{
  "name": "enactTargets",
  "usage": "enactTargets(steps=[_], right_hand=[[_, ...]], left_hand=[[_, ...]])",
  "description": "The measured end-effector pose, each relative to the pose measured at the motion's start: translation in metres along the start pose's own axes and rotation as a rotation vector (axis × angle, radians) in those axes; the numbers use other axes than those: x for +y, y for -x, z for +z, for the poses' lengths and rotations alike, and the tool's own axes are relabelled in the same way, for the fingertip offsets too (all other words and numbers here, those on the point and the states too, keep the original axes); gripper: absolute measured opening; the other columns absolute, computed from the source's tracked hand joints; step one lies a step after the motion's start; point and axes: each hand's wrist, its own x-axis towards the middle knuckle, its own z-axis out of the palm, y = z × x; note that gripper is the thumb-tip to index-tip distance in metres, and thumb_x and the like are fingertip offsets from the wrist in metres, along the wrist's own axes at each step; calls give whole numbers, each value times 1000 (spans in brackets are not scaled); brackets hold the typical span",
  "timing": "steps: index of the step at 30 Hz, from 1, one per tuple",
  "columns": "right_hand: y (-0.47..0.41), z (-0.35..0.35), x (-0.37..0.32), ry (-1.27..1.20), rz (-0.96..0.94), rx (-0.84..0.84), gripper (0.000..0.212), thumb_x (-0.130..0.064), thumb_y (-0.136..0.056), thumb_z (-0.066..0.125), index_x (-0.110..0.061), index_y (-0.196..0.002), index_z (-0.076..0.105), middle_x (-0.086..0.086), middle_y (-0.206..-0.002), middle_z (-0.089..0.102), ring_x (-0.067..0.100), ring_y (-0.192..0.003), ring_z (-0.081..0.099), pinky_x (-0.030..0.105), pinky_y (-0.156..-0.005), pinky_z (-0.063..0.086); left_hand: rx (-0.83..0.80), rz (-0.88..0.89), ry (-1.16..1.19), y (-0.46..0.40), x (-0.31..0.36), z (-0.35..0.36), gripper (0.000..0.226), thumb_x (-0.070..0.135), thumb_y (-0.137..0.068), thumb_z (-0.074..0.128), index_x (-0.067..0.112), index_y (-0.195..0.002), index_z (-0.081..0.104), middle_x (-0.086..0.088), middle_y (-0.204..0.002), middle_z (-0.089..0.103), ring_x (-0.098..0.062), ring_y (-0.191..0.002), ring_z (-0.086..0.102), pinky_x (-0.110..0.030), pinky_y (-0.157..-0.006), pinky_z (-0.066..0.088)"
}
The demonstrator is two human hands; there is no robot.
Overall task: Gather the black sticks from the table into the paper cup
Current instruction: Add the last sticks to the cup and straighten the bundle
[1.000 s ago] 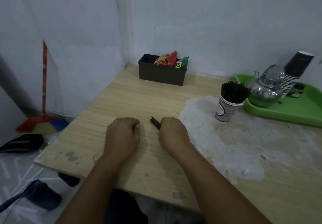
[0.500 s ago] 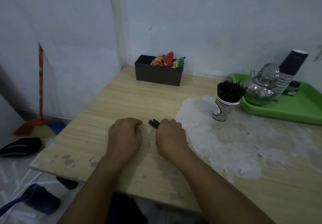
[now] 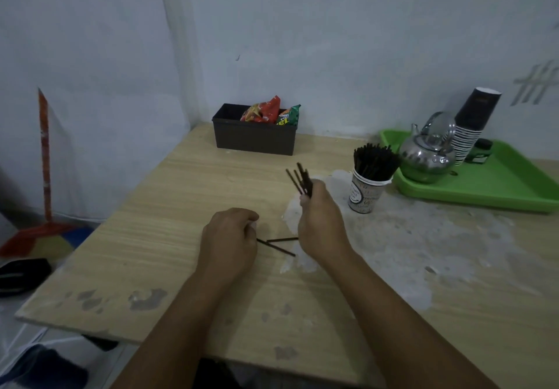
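My right hand is raised off the table and grips a small bundle of black sticks that points up and away. Two more black sticks lie crossed on the wooden table between my hands. My left hand rests on the table with its fingers curled, its fingertips at the left end of one lying stick; whether it pinches that stick is hidden. The paper cup, full of black sticks, stands right of my right hand.
A green tray at the back right carries a steel kettle and a stack of paper cups. A black box with snack packets sits by the wall. White patches mark the tabletop's right side. A broom leans at left.
My right hand has lifted from the table with a bundle of sticks and moved toward the cup. Two sticks are now uncovered on the table. My left hand has stayed nearly in place.
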Motion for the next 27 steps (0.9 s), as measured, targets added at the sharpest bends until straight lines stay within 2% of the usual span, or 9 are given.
enactTargets(steps=[5,8,11,12,16,19,22,25,27], right_hand=[[-9,-29,16,-240,3,211,9,-35,-100,49,-27,-104,51,-17,-85,57,-13,-82,54,6,-64,40],[-5,-35,29,-303,80,249,14,-42,-95,56,-28,-92,56,-10,-76,61,0,-72,58,13,-60,44],[3,-33,42,-372,197,206,17,-41,-94,58,-28,-85,56,-2,-67,60,13,-62,58,36,-60,51],[4,-33,45,-399,226,211,17,-42,-95,57,-28,-84,57,-4,-65,58,14,-61,57,38,-58,50],[-2,-44,52,-458,264,365,26,-57,-90,54,-36,-79,62,-15,-60,59,0,-56,56,15,-52,44],[-12,-57,56,-596,332,543,40,-65,-86,53,-29,-95,68,-12,-75,69,1,-68,65,19,-58,50],[-26,-74,60,-728,398,671,42,-67,-84,48,-28,-74,60,-11,-60,53,15,-59,53,31,-58,43],[-39,-93,60,-802,342,767,47,-58,-93,45,-28,-58,54,-9,-46,46,11,-45,49,28,-49,44],[-48,-102,60,-778,331,775,48,-55,-97,41,-30,-58,56,-9,-47,53,8,-48,52,32,-57,45]], left_hand=[[-28,59,38,-7,20,15,22,11,-86,56,14,-104,69,-4,-108,70,-26,-103,58,-35,-88,46],[-56,97,48,-11,36,26,24,14,-86,55,17,-106,68,-2,-109,69,-23,-105,57,-35,-90,46],[-77,134,72,-13,50,38,24,16,-87,56,18,-108,67,-2,-111,69,-21,-107,56,-33,-91,43],[-83,149,79,-14,55,42,24,16,-87,56,17,-108,67,-2,-111,69,-21,-107,56,-32,-92,42],[-100,209,105,-22,70,53,26,15,-88,55,18,-111,66,0,-114,68,-19,-109,55,-29,-93,41],[-94,275,133,-31,83,58,27,14,-89,54,18,-115,63,1,-117,66,-18,-111,54,-26,-93,37],[-64,337,167,-42,95,63,31,12,-89,54,18,-119,59,0,-121,63,-20,-113,53,-27,-93,38],[-50,377,197,-52,108,71,37,10,-88,52,18,-125,53,-1,-130,56,-19,-116,49,-26,-95,35],[-63,407,210,-56,117,76,43,6,-87,52,18,-128,50,-2,-134,52,-21,-118,47,-28,-96,35]])
